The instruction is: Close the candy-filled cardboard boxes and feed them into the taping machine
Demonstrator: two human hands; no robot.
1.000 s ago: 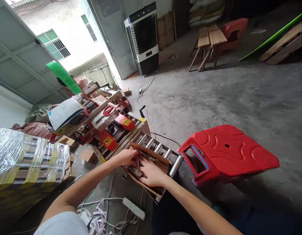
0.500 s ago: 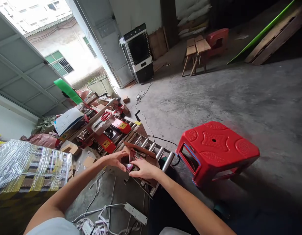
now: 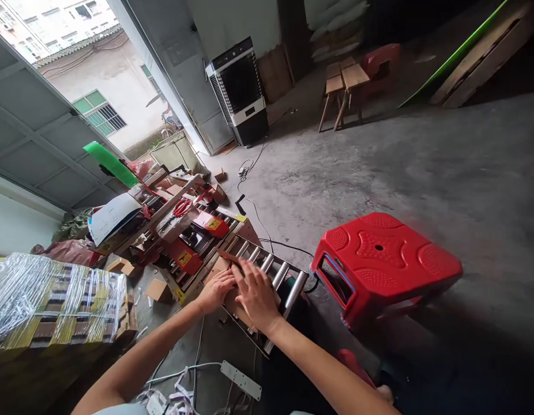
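Seemingly pressing down flaps of the cardboard box on the roller conveyor, with flat, spread right hand. Cannot tell grip of left hand. Next, probably must keep flaps level.

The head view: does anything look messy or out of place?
Yes: white strips lie tangled on the floor near the power strip, which looks untidy. The box is partly hidden by the left hand and right hand, so I can't judge its whole state.
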